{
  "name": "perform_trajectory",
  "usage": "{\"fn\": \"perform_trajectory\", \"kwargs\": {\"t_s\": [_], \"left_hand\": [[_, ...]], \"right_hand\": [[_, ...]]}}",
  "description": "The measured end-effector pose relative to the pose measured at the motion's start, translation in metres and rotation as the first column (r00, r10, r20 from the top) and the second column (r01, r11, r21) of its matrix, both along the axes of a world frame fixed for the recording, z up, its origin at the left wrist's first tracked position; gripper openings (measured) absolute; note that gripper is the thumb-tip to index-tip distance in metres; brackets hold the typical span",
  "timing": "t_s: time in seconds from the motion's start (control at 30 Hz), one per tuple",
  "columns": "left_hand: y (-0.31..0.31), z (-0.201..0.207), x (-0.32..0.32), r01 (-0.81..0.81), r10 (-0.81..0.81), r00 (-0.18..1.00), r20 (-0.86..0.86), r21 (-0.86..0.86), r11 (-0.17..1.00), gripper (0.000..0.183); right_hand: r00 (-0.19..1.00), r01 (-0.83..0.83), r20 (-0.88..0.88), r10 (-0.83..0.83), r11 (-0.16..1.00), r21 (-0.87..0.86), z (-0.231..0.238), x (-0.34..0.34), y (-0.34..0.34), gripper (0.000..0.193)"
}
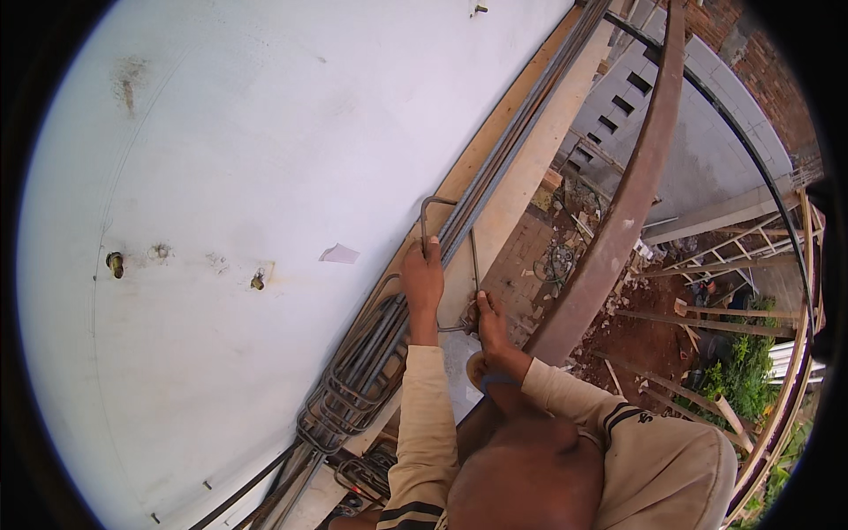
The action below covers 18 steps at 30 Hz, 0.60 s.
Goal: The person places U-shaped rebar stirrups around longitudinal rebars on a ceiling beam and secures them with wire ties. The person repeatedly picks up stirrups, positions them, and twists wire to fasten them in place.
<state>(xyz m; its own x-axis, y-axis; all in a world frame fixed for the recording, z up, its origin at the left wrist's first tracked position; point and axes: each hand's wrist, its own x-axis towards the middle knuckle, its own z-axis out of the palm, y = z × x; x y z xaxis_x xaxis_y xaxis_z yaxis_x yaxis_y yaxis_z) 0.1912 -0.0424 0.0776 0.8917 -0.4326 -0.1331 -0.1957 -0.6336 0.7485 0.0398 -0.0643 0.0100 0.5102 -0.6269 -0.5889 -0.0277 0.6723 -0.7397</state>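
Observation:
My left hand (pixel 423 281) closes round the left side of a bent steel stirrup (pixel 475 256), its fingertips near the stirrup's upper corner. The stirrup loops around a bundle of long steel rebars (pixel 521 124) that runs diagonally along the wall. My right hand (pixel 493 320) is closed on the stirrup's right side, close to its lower corner. Further down the same rebars, several more stirrups (pixel 344 393) hang bunched together. Parts of the held stirrup are hidden by the rebars and my hands.
A white wall (pixel 221 177) with protruding bolts rises on the left. Wooden boards (pixel 539 168) lie along the rebars. To the right a brown curved beam (pixel 618 221) crosses above a lower yard with rubble, poles (pixel 707 325), a ladder (pixel 729 252) and green plants (pixel 746 375).

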Motion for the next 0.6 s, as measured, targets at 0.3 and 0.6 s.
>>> {"fn": "perform_trajectory", "kwargs": {"t_s": [0.3,0.6], "left_hand": [[-0.089,0.044,0.047,0.185,-0.226,0.950,-0.218,-0.193,0.964,0.049],[-0.059,0.014,0.046,0.145,-0.198,0.958,-0.207,-0.244,0.959,0.042]], "right_hand": [[0.962,-0.193,0.062,0.265,0.827,-0.529,0.058,-0.022,-0.062,0.031],[0.756,-0.460,-0.429,0.495,-0.066,-0.886,0.035,-0.037,-0.086,0.031]]}}
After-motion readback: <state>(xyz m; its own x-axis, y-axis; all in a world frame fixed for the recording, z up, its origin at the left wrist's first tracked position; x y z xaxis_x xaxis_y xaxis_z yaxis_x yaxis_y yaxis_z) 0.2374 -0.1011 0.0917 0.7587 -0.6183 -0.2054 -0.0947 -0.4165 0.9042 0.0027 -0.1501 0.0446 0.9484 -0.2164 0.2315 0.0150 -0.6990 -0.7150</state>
